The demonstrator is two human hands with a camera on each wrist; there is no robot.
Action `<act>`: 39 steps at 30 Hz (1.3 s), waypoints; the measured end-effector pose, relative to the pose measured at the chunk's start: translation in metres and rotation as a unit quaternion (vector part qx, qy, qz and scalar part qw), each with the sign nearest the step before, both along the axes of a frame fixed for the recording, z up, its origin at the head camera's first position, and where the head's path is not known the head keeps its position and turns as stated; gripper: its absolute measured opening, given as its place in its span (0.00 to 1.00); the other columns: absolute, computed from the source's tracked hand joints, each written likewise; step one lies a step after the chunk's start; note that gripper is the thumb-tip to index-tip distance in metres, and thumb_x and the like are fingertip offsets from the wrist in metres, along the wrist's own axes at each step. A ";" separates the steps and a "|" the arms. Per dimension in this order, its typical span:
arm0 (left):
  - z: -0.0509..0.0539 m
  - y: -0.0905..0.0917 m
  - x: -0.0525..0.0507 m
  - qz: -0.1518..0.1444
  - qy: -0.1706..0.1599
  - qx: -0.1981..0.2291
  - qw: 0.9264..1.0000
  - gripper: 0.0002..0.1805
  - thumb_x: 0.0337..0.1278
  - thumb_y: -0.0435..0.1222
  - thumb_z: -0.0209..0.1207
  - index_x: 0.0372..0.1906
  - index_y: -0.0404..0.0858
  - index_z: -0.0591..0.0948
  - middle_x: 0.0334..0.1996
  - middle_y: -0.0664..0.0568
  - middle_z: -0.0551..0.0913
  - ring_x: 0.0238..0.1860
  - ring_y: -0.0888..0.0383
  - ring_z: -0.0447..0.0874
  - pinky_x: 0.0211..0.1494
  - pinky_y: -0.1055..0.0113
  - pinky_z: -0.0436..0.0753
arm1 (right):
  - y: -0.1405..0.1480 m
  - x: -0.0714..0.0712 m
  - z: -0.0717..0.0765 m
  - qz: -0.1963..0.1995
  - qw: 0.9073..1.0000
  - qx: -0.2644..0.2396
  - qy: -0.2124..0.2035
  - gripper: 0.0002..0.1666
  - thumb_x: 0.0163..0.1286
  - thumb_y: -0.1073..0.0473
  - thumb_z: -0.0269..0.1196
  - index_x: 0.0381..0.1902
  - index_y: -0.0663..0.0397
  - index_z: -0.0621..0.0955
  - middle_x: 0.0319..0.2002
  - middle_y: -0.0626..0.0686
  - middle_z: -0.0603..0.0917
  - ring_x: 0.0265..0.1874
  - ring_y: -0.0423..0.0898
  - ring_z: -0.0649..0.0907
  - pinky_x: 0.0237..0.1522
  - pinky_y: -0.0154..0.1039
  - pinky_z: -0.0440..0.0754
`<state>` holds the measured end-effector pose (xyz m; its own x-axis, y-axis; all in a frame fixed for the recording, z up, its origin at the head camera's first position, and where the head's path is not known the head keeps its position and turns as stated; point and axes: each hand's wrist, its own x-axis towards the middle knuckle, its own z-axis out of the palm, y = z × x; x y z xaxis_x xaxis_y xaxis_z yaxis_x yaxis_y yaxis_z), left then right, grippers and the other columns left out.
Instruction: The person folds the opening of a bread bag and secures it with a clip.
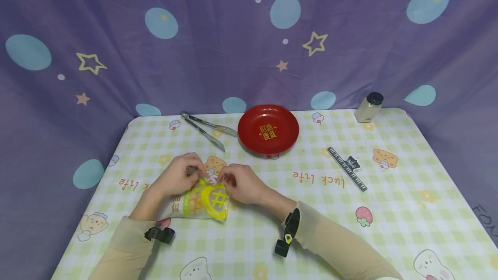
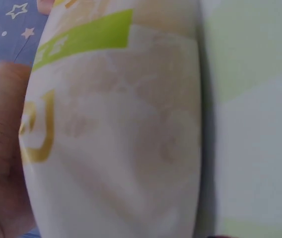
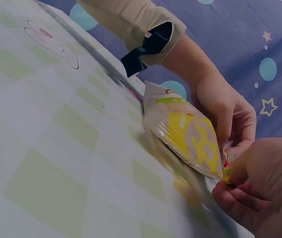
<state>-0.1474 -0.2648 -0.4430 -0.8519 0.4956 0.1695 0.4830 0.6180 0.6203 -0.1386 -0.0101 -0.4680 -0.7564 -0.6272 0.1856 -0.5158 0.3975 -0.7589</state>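
Observation:
A plastic food bag (image 1: 194, 202), white with yellow and green print, lies on the table at the left of centre in the head view. My left hand (image 1: 182, 175) pinches its upper edge, and my right hand (image 1: 243, 183) pinches the same edge a short way to the right. In the right wrist view the bag (image 3: 185, 131) hangs from the fingertips of my left hand (image 3: 228, 111) and right hand (image 3: 265, 188), which are close together. The bag (image 2: 116, 129) fills most of the left wrist view, beside part of my left hand (image 2: 4, 148).
Behind the hands lie metal tongs (image 1: 204, 129) and a red plate (image 1: 268, 129). To the right is a black clip with a piano-key pattern (image 1: 347, 169). A jar with a black lid (image 1: 368, 108) stands at the back right, near the purple curtain (image 1: 218, 55).

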 end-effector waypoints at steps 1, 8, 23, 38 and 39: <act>0.000 0.001 0.000 -0.002 -0.008 0.003 1.000 0.20 0.52 0.17 0.60 0.29 0.47 0.89 0.33 0.60 0.85 0.39 0.61 0.83 0.46 0.67 0.87 | 0.000 0.000 0.000 0.002 1.000 -0.001 0.000 0.12 0.69 0.70 0.63 0.42 0.50 0.88 0.34 0.47 0.85 0.31 0.37 0.79 0.37 0.27 0.78; 0.000 0.012 0.001 0.024 -0.082 -0.027 0.996 0.09 0.72 0.30 0.59 0.35 0.45 0.84 0.31 0.58 0.85 0.35 0.61 0.80 0.44 0.67 0.81 | 0.001 0.001 0.000 0.006 1.000 -0.009 0.013 0.12 0.68 0.71 0.64 0.40 0.49 0.89 0.34 0.47 0.85 0.31 0.35 0.79 0.36 0.25 0.78; -0.002 0.013 -0.005 -0.021 -0.059 -0.102 0.993 0.08 0.69 0.35 0.64 0.33 0.49 0.88 0.35 0.60 0.87 0.39 0.62 0.81 0.49 0.60 0.81 | 0.001 0.000 0.001 -0.006 0.999 -0.033 -0.005 0.12 0.63 0.69 0.61 0.36 0.50 0.88 0.30 0.45 0.83 0.27 0.35 0.77 0.32 0.26 0.78; 0.004 -0.005 -0.011 -0.051 -0.128 -0.027 0.990 0.10 0.73 0.29 0.63 0.48 0.42 0.92 0.40 0.53 0.90 0.40 0.65 0.85 0.47 0.71 0.84 | -0.013 -0.001 0.010 -0.071 0.996 0.020 -0.042 0.03 0.69 0.60 0.72 0.34 0.51 0.90 0.27 0.44 0.87 0.25 0.33 0.79 0.34 0.26 0.79; 0.005 -0.007 -0.012 -0.050 -0.132 -0.025 0.990 0.11 0.73 0.29 0.63 0.49 0.42 0.92 0.42 0.52 0.91 0.41 0.65 0.86 0.47 0.71 0.85 | -0.013 -0.001 0.011 -0.074 0.996 0.020 -0.046 0.03 0.70 0.60 0.72 0.34 0.51 0.90 0.27 0.44 0.87 0.25 0.33 0.79 0.34 0.25 0.79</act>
